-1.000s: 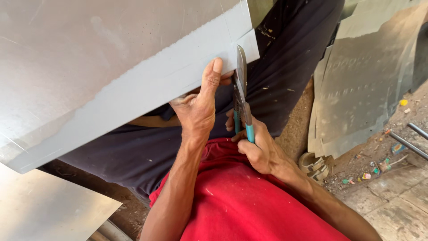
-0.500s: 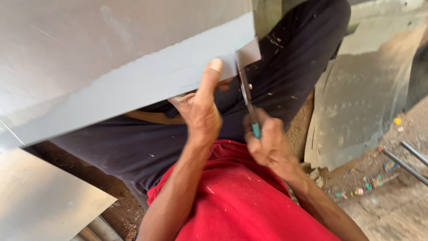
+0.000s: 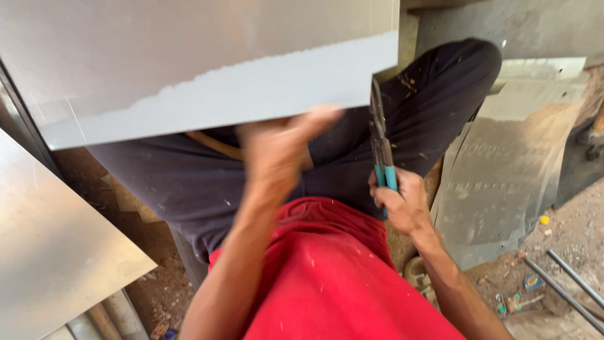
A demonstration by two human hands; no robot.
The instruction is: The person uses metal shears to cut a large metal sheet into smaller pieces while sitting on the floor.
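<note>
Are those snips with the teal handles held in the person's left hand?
No, the right hand grips the teal-handled snips, while the blurred left hand is up under the grey metal sheet.

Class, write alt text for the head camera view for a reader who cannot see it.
A person in a red shirt holds teal-handled metal snips in the right hand at the edge of a large grey metal sheet. The blurred left hand is just below the sheet.

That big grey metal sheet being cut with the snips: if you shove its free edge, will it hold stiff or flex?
The thin grey metal sheet looks likely to flex, since it spans wide with only the left hand under its lower edge. Its cut edge looks ragged, so probably sharp to push bare-handed. The teal-handled snips in the right hand sit at its corner, which may steady it slightly.
</note>
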